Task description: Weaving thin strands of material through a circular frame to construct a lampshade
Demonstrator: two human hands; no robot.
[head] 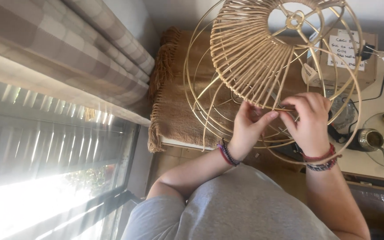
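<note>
A round gold wire lampshade frame (201,53) hangs in front of me, partly woven with pale rattan strands (245,49). My left hand (247,129) pinches a strand at the lower edge of the woven part, thumb stretched to the right. My right hand (310,122) grips the same spot from the right, fingers curled over the strand ends and a frame ring. Both wrists wear beaded and red cord bracelets. The strand tips are hidden between my fingers.
A brown fringed blanket (174,102) lies under the frame. A cardboard box (361,62) stands behind it at right. On a table (370,160) sit a round glass plate (378,124) and a metal cup with a straw (372,140). A checked curtain (67,49) and a window fill the left.
</note>
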